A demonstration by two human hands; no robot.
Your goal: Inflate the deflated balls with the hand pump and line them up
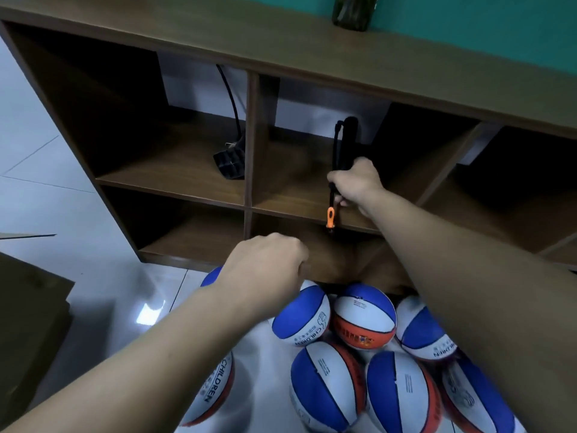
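Step in hand: fetching the hand pump (342, 142) from the wooden shelf unit (249, 135); judging by the pile on the floor, no ball was yet on the needle and none looked lined up.
Right hand (356, 182): fingers were curled round the pump's black barrel, holding it inside the middle upper compartment.
Pump position: its dark barrel ran beyond the grip toward the back of the compartment; below the grip the orange nozzle piece (331, 217) hung past the shelf's front edge.
Pump axis: the long axis lay roughly front to back, tilted a little, the orange end pointing out toward the person.
Left hand (265, 270): fingers were curled and it held nothing visible, hovering above the balls (363, 317), well short of the grip on the pump.
Balls: blue, white and orange, clustered on the floor below the gripped pump, touching one another.
Next move, as a judgement: draw the pump straight out along its axis, so the hose beside the barrel clears the divider, then bring the orange end down to a ball's valve.
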